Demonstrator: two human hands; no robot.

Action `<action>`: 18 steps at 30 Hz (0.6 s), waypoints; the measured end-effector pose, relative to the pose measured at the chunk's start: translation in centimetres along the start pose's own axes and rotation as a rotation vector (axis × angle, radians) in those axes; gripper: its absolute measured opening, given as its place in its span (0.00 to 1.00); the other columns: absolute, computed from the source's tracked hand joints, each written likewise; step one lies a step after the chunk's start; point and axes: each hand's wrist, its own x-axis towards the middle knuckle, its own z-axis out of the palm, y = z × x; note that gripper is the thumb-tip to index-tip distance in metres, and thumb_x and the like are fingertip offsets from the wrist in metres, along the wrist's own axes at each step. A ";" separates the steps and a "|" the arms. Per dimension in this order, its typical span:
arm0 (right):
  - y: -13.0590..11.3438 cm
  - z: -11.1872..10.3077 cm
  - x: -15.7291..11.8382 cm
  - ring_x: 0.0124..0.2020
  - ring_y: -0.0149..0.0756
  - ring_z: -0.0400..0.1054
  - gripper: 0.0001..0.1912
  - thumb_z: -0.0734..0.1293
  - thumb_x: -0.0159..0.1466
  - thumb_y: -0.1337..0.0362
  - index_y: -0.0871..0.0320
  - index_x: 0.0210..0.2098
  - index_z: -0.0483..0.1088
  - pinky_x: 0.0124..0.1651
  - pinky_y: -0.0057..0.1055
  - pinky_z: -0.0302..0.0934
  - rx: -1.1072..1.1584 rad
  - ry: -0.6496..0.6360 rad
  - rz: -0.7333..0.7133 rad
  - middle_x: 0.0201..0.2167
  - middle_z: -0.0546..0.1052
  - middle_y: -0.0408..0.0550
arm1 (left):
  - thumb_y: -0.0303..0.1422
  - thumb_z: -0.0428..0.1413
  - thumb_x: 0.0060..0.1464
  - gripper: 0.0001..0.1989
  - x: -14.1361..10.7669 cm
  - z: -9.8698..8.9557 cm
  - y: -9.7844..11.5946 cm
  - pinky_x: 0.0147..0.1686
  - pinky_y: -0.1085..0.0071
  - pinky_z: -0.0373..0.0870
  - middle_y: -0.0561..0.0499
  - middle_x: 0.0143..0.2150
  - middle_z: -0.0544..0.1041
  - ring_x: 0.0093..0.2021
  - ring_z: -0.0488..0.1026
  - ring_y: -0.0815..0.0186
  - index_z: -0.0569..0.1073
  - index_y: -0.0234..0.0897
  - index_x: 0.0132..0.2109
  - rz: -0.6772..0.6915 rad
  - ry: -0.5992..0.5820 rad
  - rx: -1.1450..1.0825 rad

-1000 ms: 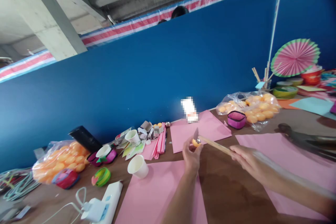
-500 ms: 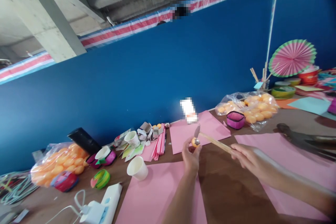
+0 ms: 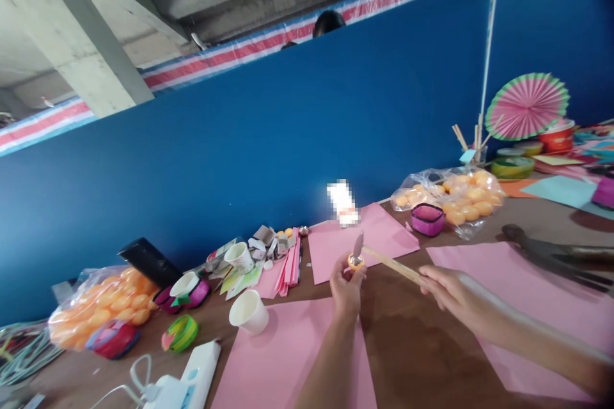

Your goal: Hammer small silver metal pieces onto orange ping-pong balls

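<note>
Centre of frame: left hand (image 3: 346,284) pinches a small orange ball (image 3: 355,261); right hand (image 3: 448,293) grips a wooden stick (image 3: 391,265) touching it

A pixelated patch (image 3: 342,203) hides something against the blue wall; the power strip (image 3: 189,378) runs off the bottom edge.

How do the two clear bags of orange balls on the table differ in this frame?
The left bag of balls lies at the near left by the cables, with a pink-and-red thing leaning against its front; the right bag of balls lies farther back by the blue wall, with a magenta cup before it. The left bag looks fuller and more heaped. Both are clear plastic and hold orange balls.
</note>
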 end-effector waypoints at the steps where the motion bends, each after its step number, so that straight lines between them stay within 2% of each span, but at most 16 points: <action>1: 0.1 0.0 0.0 0.20 0.32 0.64 0.14 0.51 0.63 0.57 0.55 0.28 0.62 0.26 0.28 0.57 0.011 0.012 -0.001 0.20 0.71 0.42 | 0.34 0.61 0.39 0.24 0.0 0.0 -0.1 0.29 0.74 0.66 0.51 0.32 0.74 0.24 0.68 0.74 0.70 0.36 0.47 0.005 0.003 -0.003; 7: 0.4 0.0 -0.2 0.19 0.32 0.64 0.16 0.51 0.63 0.54 0.55 0.26 0.62 0.24 0.27 0.56 0.014 -0.012 0.014 0.18 0.70 0.42 | 0.32 0.62 0.38 0.23 0.1 -0.2 -0.4 0.29 0.75 0.66 0.50 0.34 0.74 0.25 0.68 0.74 0.71 0.36 0.46 -0.009 0.002 0.021; 11: 0.4 -0.1 -0.3 0.21 0.33 0.65 0.16 0.51 0.62 0.53 0.54 0.27 0.63 0.26 0.27 0.57 0.050 0.045 0.010 0.18 0.70 0.42 | 0.34 0.61 0.41 0.22 0.2 -0.2 -0.5 0.28 0.75 0.66 0.51 0.31 0.73 0.24 0.68 0.74 0.70 0.34 0.46 0.033 -0.007 -0.013; 16: 0.3 0.3 -0.4 0.20 0.31 0.63 0.15 0.51 0.63 0.56 0.55 0.26 0.60 0.25 0.26 0.55 0.042 -0.053 0.048 0.18 0.67 0.40 | 0.36 0.60 0.42 0.22 0.3 -0.2 -0.5 0.27 0.74 0.66 0.51 0.28 0.72 0.24 0.68 0.73 0.70 0.32 0.45 0.026 -0.017 -0.039; 18: 0.1 0.5 -0.5 0.20 0.31 0.63 0.15 0.50 0.64 0.56 0.55 0.27 0.59 0.26 0.26 0.55 0.046 -0.048 0.047 0.19 0.67 0.40 | 0.37 0.60 0.41 0.22 0.3 -0.2 -0.5 0.27 0.74 0.66 0.51 0.28 0.72 0.24 0.68 0.73 0.71 0.31 0.45 0.026 -0.022 -0.056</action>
